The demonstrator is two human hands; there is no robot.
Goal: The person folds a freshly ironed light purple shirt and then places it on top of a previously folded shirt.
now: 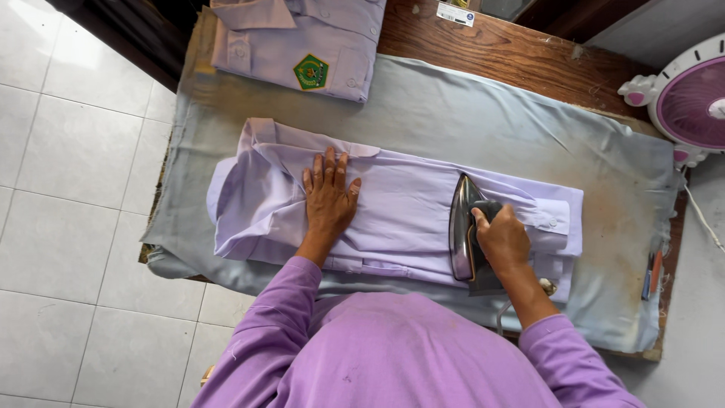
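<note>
The person's left hand (328, 198) lies flat and open, fingers spread wide, pressing on a pale lilac folded cotton shirt (393, 204) that stretches across the middle of the surface (513, 53). The right hand (501, 240) is closed around the dark handle of a grey metal clothes iron (462, 227), whose soleplate rests on the shirt at about 3 o'clock from the left hand, near the buttoned cuff. The shirt sits on a faded grey-blue ironing cloth (468, 121) with brownish scorch marks, spread over the brown wooden surface. At 12 o'clock from the left hand, well apart from it, a second folded lilac shirt with a green pentagonal badge (311, 72) lies at the far edge of the cloth. At 2 o'clock from the iron, beyond the cloth's corner, stands a small white fan with a purple centre (691, 98). An orange and blue pen-like item (653, 273) lies at the cloth's right edge. White floor tiles (68, 189) show at 9 o'clock.
</note>
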